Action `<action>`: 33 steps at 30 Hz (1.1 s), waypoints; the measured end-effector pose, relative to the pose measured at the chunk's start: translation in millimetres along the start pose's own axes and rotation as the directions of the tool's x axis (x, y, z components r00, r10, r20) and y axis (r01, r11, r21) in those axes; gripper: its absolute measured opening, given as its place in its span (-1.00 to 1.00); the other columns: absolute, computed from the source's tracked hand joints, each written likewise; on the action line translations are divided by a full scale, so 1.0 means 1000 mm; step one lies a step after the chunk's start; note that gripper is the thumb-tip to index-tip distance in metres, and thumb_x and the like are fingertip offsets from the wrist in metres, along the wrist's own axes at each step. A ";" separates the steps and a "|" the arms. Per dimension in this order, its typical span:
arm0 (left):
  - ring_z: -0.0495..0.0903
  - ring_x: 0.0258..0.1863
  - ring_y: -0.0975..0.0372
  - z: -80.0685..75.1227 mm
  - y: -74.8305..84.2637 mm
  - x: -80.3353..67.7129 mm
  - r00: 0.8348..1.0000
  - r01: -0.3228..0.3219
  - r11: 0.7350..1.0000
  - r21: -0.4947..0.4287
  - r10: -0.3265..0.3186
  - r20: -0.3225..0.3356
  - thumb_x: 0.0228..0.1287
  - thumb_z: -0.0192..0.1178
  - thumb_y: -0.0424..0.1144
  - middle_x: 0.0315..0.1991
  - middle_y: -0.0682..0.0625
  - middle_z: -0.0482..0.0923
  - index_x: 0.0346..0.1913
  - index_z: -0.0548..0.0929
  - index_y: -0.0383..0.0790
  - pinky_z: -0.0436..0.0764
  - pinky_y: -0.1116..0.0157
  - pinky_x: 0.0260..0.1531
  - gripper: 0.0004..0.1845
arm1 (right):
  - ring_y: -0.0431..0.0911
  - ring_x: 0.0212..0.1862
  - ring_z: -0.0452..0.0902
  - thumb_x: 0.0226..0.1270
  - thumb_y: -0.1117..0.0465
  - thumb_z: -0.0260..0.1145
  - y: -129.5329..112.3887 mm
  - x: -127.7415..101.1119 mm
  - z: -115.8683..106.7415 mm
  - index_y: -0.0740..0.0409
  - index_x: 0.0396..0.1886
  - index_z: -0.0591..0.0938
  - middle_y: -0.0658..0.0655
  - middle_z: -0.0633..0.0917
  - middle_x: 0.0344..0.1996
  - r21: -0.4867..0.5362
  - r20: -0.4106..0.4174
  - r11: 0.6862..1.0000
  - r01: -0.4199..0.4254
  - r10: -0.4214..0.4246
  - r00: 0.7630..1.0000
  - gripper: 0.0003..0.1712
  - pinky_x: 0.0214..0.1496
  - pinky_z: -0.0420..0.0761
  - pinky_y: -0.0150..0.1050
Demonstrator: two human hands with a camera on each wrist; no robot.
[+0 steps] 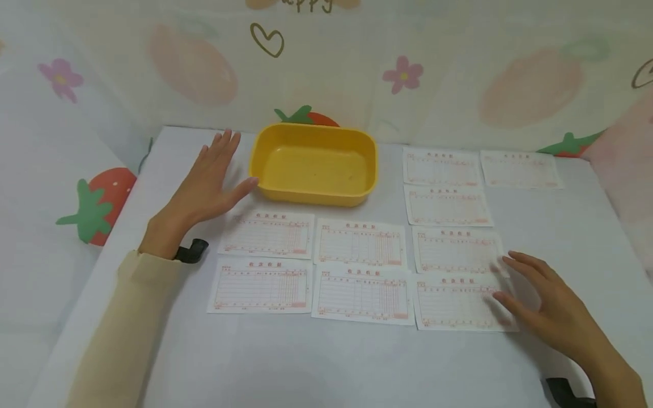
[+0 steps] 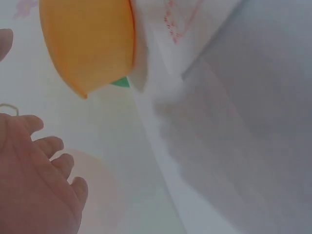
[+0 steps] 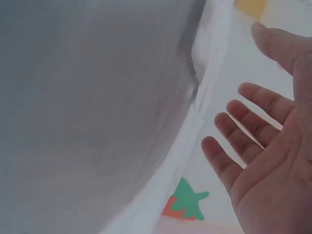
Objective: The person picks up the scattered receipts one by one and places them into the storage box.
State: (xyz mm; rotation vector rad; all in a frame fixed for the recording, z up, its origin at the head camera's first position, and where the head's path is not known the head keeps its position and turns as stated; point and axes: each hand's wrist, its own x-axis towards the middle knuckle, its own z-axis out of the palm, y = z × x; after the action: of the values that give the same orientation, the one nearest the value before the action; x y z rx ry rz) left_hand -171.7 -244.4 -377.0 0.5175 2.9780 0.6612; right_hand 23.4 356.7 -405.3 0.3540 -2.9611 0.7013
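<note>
A yellow plastic basin (image 1: 313,195) stands at the back of the white table. My left hand (image 1: 206,184) is at its left side with fingers straight and spread, the thumb tip overlapping the basin's rim in the head view. Printed paper receipt slips lie flat in rows, among them a front-left slip (image 1: 260,286) and a front-right slip (image 1: 461,303). Over the right edge of that front-right slip hovers my right hand (image 1: 553,309), fingers loosely spread and nothing in them. The right wrist view shows its bare palm (image 3: 278,170).
Further slips run up the right side to a back-right slip (image 1: 520,170). Behind the table hangs a pale curtain (image 1: 326,68) with strawberries, flowers and hearts. Black wrist straps (image 1: 193,251) show at both wrists. Bare white tabletop (image 1: 306,362) lies in front of the slips.
</note>
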 end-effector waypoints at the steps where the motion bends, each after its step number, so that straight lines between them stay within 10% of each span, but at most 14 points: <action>1: -0.36 0.79 0.05 0.000 0.001 0.002 1.000 0.002 1.000 -0.008 -0.002 0.007 0.49 -0.02 0.43 0.78 0.01 -0.39 0.75 -0.32 0.01 -0.32 -0.05 0.76 0.08 | 0.06 0.48 0.42 0.15 0.14 0.67 -0.002 0.000 0.002 0.07 0.49 0.52 0.23 0.52 0.45 0.002 -0.013 1.000 0.019 -0.019 1.000 -0.10 0.57 0.19 -0.57; 3: -0.37 0.79 0.05 -0.002 0.001 0.005 0.999 0.024 1.000 -0.020 -0.023 0.024 0.48 -0.01 0.43 0.78 0.03 -0.42 0.74 -0.35 0.00 -0.31 -0.04 0.76 0.11 | -0.12 0.45 0.39 0.10 0.14 0.70 -0.006 0.002 0.006 0.06 0.45 0.56 0.19 0.56 0.38 0.009 -0.016 0.999 0.041 -0.041 0.999 -0.12 0.34 -0.06 -0.85; 7: -0.38 0.79 0.04 -0.004 0.000 0.008 0.996 0.067 0.996 -0.054 -0.064 0.055 0.46 -0.01 0.45 0.78 0.06 -0.46 0.74 -0.40 0.02 -0.30 -0.06 0.75 0.13 | -0.10 0.36 0.42 0.11 0.06 0.70 -0.013 0.006 0.009 0.02 0.41 0.58 0.14 0.58 0.33 0.013 0.030 0.999 0.035 -0.036 0.999 -0.15 0.27 0.06 -0.82; 14: -0.31 0.79 0.02 0.007 0.005 0.024 0.997 0.026 0.996 -0.089 -0.020 0.072 0.46 0.00 0.44 0.78 -0.05 -0.37 0.74 -0.31 -0.12 -0.27 -0.03 0.76 0.15 | 0.26 0.32 0.44 0.16 -0.03 0.67 -0.016 0.002 0.004 0.09 0.43 0.55 0.26 0.54 0.34 -0.015 0.111 0.999 -0.029 0.031 0.993 -0.13 0.17 0.48 0.20; 23: -0.29 0.79 0.03 0.021 0.011 0.030 0.996 0.026 0.992 -0.120 -0.015 0.093 0.43 0.01 0.47 0.78 0.00 -0.37 0.75 -0.29 -0.08 -0.23 -0.02 0.77 0.16 | 0.18 0.30 0.49 0.03 -0.05 0.73 -0.012 -0.009 0.006 0.04 0.41 0.57 0.18 0.58 0.32 -0.026 0.088 1.000 0.009 -0.007 0.996 -0.07 0.21 0.23 -0.60; 33: -0.33 0.79 0.06 0.029 0.023 0.037 0.995 0.008 0.998 -0.067 -0.001 0.104 0.43 -0.06 0.50 0.78 0.01 -0.44 0.74 -0.33 -0.15 -0.26 0.03 0.77 0.18 | 0.23 0.30 0.46 0.06 -0.05 0.72 -0.009 -0.016 0.002 0.13 0.38 0.59 0.25 0.57 0.32 -0.056 0.100 0.998 -0.026 0.031 0.995 -0.10 0.26 0.39 -0.19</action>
State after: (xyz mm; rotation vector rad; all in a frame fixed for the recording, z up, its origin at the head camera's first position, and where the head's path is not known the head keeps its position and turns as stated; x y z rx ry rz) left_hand -195.6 -201.2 -393.3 0.5230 2.8483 0.7079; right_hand 40.7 351.3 -404.9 0.3539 -3.0791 0.6210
